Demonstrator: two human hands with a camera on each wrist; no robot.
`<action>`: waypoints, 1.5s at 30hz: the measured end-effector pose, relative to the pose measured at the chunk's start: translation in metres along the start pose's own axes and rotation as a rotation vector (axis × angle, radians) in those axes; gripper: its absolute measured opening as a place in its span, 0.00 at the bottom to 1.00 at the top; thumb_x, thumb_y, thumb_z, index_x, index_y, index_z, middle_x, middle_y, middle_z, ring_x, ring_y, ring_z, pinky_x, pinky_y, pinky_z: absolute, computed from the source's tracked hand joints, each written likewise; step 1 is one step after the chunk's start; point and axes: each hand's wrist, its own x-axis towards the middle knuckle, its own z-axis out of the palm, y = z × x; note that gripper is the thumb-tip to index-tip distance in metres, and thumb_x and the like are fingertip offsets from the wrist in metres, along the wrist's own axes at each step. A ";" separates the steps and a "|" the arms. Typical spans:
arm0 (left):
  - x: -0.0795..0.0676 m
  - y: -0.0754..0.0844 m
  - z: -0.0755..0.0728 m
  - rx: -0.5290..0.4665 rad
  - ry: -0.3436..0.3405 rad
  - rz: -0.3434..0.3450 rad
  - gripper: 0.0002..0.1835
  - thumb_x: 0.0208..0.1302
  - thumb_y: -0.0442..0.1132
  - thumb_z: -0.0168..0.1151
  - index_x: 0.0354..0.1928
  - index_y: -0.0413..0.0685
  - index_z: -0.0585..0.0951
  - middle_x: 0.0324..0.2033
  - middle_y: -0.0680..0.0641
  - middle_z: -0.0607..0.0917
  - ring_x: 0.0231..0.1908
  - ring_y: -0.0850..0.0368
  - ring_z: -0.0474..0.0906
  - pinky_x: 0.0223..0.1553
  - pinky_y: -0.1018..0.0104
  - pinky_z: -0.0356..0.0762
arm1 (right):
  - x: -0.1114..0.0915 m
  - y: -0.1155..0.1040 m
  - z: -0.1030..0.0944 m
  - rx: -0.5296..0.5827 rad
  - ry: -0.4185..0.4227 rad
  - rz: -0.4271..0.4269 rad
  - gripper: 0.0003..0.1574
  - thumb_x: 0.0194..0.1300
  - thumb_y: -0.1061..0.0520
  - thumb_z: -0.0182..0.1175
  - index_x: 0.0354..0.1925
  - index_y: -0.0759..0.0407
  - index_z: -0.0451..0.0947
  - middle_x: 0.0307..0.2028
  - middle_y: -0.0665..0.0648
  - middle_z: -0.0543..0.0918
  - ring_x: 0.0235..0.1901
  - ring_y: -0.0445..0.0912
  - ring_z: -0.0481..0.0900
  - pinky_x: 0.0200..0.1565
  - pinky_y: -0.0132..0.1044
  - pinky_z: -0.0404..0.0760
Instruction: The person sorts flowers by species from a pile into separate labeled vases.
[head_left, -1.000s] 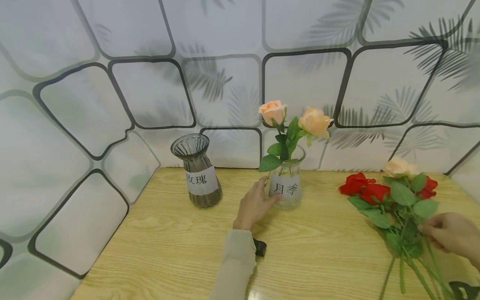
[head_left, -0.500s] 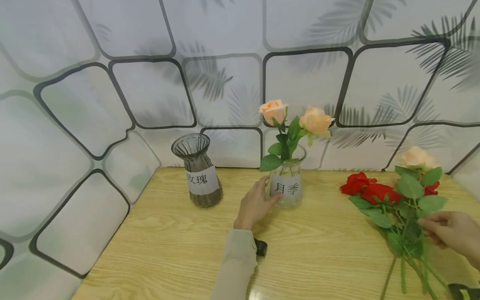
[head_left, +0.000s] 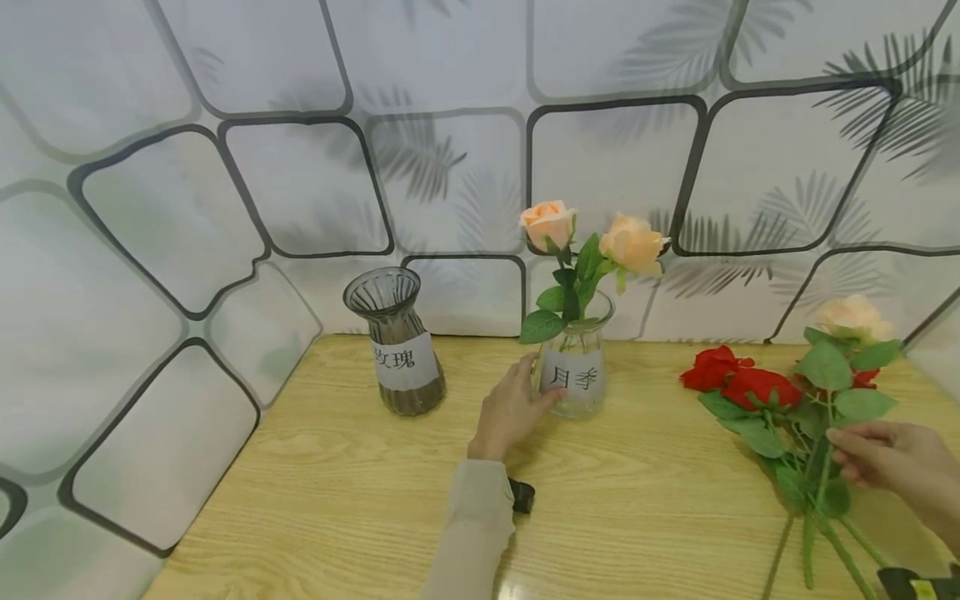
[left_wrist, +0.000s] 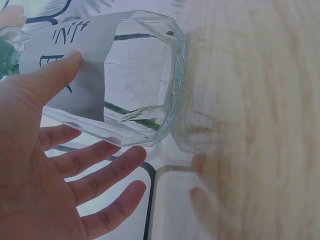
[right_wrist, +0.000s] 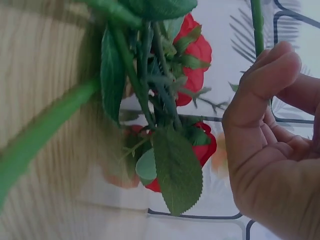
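Observation:
My left hand [head_left: 512,408] is at the left side of a clear glass vase [left_wrist: 142,75]. Its thumb [left_wrist: 60,75] lies on the vase's white label, while the other fingers spread loosely along the side. Two peach roses [head_left: 550,225] stand in this vase. At the right, my right hand [head_left: 896,462] pinches the green stem [right_wrist: 257,27] of another peach rose [head_left: 855,318] between thumb and forefinger. That bloom is held upright above red roses [head_left: 761,388], which lie on the table with their leaves and stems; one red bloom is partly hidden behind it.
A grey ribbed glass vase [head_left: 408,367] with a white label stands left of the clear one. Both are on a wood-grain table [head_left: 337,500], near the patterned wall covering [head_left: 457,179] at the back. Green stems [head_left: 840,550] extend toward the table's front right.
My right hand has drawn the peach rose up from beside the red blooms and slightly right, turning it more upright. The left hand and both vases have stayed in place.

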 end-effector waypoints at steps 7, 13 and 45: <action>0.000 -0.001 0.001 0.000 0.001 0.001 0.39 0.58 0.64 0.53 0.67 0.52 0.60 0.58 0.47 0.72 0.52 0.48 0.72 0.46 0.51 0.73 | 0.000 -0.004 0.000 0.180 -0.027 0.009 0.13 0.66 0.51 0.53 0.33 0.59 0.77 0.23 0.48 0.80 0.22 0.45 0.79 0.25 0.37 0.80; 0.000 -0.001 0.001 -0.002 0.003 -0.002 0.39 0.58 0.63 0.53 0.67 0.52 0.60 0.58 0.47 0.72 0.52 0.48 0.72 0.46 0.51 0.73 | 0.001 -0.009 0.004 0.333 -0.072 -0.023 0.09 0.66 0.53 0.54 0.30 0.50 0.79 0.24 0.49 0.80 0.23 0.45 0.79 0.26 0.36 0.80; 0.000 -0.002 0.002 -0.006 0.004 0.006 0.39 0.58 0.64 0.52 0.67 0.51 0.60 0.58 0.46 0.71 0.52 0.48 0.73 0.45 0.52 0.74 | 0.006 -0.039 0.027 0.958 -0.172 -0.232 0.12 0.66 0.65 0.51 0.33 0.65 0.82 0.29 0.59 0.84 0.27 0.48 0.83 0.30 0.37 0.81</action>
